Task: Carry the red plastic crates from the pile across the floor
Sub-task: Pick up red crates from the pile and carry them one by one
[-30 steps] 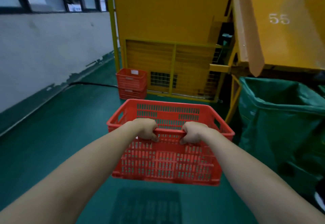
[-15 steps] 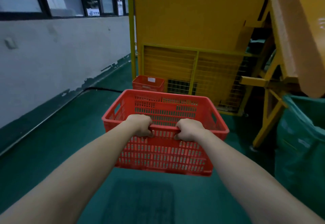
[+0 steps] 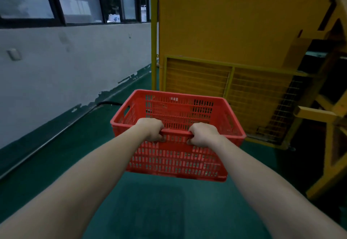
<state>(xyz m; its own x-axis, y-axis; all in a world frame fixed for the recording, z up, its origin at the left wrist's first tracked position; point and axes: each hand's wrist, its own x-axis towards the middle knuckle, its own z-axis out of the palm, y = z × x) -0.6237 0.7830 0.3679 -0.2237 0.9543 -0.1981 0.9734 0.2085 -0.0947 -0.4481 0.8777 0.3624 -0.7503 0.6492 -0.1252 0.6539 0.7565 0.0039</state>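
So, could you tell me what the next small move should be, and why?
Probably take a short step forward and start lowering the red slatted plastic crate: left hand and right hand grip its near rim above the green floor, and the yellow mesh guard stands close ahead.

Crate (image 3: pixel 176 139) held above floor (image 3: pixel 56 163), wall (image 3: pixel 65 66) to left, cage (image 3: pixel 234 51) behind & right.

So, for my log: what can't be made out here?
Head view:
- Green floor ahead: behind the red slotted plastic crate.
- White label on its far wall: blurred.
- Fingers inside the rim: hidden by left hand, right hand.
- Yellow metal machine: cut by right edge.
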